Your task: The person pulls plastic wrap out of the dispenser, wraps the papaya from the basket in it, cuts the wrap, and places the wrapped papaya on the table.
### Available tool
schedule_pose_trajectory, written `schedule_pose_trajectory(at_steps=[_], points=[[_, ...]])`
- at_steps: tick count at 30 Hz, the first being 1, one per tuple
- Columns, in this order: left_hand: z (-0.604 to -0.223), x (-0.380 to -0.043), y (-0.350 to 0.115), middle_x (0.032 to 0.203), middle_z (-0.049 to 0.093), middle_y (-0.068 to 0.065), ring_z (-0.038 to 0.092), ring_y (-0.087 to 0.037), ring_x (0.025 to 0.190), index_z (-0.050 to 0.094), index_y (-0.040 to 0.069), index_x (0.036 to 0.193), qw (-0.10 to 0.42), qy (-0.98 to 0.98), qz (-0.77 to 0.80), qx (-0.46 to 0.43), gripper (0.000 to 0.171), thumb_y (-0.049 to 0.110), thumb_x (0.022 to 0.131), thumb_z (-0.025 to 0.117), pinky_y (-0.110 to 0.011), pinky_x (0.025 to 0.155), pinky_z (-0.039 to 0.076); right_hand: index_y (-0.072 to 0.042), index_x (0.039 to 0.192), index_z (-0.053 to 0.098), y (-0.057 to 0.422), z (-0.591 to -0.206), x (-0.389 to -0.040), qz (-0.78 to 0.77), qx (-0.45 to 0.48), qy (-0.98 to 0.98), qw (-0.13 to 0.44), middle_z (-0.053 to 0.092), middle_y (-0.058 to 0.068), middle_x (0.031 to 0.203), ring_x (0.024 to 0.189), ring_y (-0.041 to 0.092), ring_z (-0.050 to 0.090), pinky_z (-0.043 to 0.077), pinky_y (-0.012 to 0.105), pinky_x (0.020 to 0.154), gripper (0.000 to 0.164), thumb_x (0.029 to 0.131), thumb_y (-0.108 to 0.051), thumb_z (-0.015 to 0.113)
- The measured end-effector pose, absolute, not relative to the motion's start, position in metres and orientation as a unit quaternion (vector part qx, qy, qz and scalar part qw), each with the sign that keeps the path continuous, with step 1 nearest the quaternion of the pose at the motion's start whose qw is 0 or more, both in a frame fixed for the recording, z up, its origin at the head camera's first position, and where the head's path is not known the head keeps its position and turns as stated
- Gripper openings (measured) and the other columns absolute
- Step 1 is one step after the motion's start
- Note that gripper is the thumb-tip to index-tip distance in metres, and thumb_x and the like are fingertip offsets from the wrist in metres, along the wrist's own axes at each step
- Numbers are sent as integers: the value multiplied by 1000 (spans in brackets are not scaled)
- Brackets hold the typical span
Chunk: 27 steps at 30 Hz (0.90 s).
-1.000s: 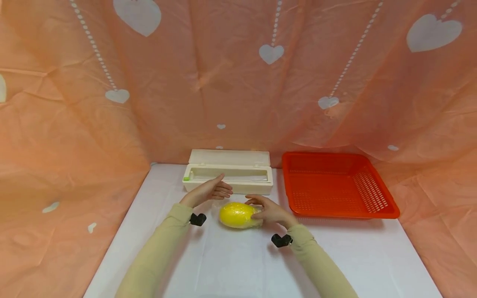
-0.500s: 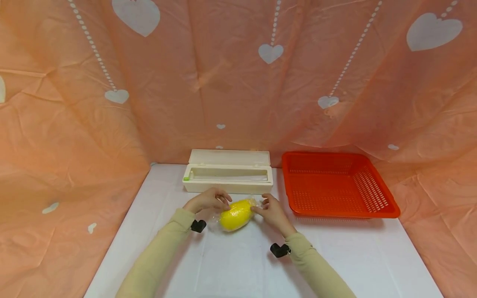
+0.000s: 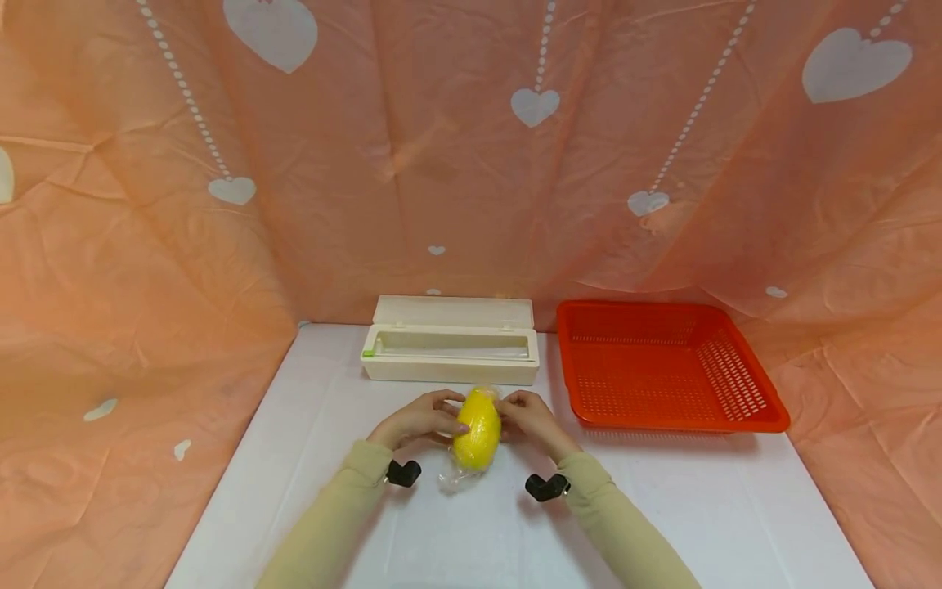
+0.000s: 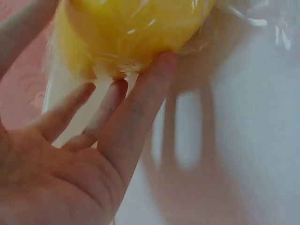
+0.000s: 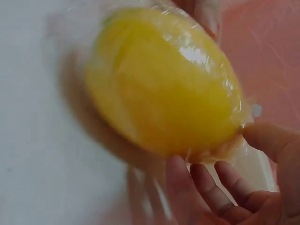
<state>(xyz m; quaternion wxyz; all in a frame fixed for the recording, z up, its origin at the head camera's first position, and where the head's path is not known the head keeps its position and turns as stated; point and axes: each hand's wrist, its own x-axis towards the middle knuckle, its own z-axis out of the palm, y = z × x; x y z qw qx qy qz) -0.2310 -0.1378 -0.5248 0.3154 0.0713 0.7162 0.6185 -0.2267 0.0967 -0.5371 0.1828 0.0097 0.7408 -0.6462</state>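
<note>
A yellow oval fruit (image 3: 478,433), its exact kind unclear, is wrapped in clear cling film (image 3: 454,479) and held above the white table, its long axis running away from me. My left hand (image 3: 422,419) grips its left side, thumb across the fruit, fingertips beneath it in the left wrist view. On the opposite side my right hand (image 3: 531,419) holds the far right end with thumb and fingertips, which touch the film in the right wrist view. A loose tail of film hangs from the near end. Part of the right fingers is hidden behind the fruit in the head view.
Behind the hands stands a long white cling film dispenser box (image 3: 450,372) with its lid raised and a green slider (image 3: 369,353) at its left end. An orange-red perforated basket (image 3: 673,425) stands at the right. Peach curtain (image 3: 471,164) surrounds the white table (image 3: 441,548).
The fruit has turned from lying crosswise to pointing away from me and been lifted. My left hand came down from above the fruit to grip its side; my right hand stayed at one end.
</note>
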Motion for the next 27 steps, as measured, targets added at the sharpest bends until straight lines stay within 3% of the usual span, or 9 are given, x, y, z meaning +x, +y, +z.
schedule_pose_trajectory(at_steps=[4, 8, 12, 17, 23, 27], points=[[-531, -227, -129, 111, 60, -19, 65, -29, 90, 47, -3, 130, 310, 690, 653, 32, 60, 29, 86, 72, -44, 76, 56, 5, 99, 57, 95, -532, -230, -619, 13, 768, 164, 63, 14, 86, 69, 23, 65, 58, 42, 68, 29, 91, -21, 66], [-535, -225, -123, 108, 61, -18, 65, -28, 87, 48, -4, 125, 294, 701, 649, -7, 68, 38, 80, 78, -40, 72, 58, 5, 101, 57, 93, -530, -231, -606, 20, 777, 168, 64, 14, 87, 72, 23, 65, 58, 42, 70, 33, 91, -25, 66], [-539, -227, -120, 109, 60, -17, 65, -27, 87, 48, -2, 124, 287, 711, 642, -31, 73, 40, 74, 82, -40, 71, 58, 5, 103, 58, 92, -532, -232, -607, 14, 776, 170, 64, 12, 89, 75, 23, 65, 57, 42, 72, 35, 92, -27, 65], [-538, -226, -121, 108, 61, -18, 66, -28, 86, 49, -3, 123, 287, 707, 645, -44, 70, 38, 76, 80, -41, 71, 58, 11, 107, 58, 96, -538, -230, -636, -35, 755, 154, 65, 15, 91, 80, 27, 67, 56, 44, 76, 29, 94, -16, 60], [-536, -228, -122, 104, 65, -16, 67, -26, 83, 51, -4, 124, 291, 706, 644, -53, 69, 39, 78, 79, -41, 71, 58, 7, 117, 58, 106, -540, -220, -573, -99, 808, 96, 64, 15, 101, 89, 33, 65, 55, 44, 78, 32, 92, -14, 63], [-536, -228, -124, 104, 65, -15, 67, -27, 84, 52, -5, 125, 295, 706, 642, -55, 68, 38, 79, 78, -40, 71, 58, 5, 123, 56, 113, -539, -210, -513, -178, 839, 33, 61, 20, 115, 101, 34, 61, 51, 46, 87, 37, 91, -11, 65]])
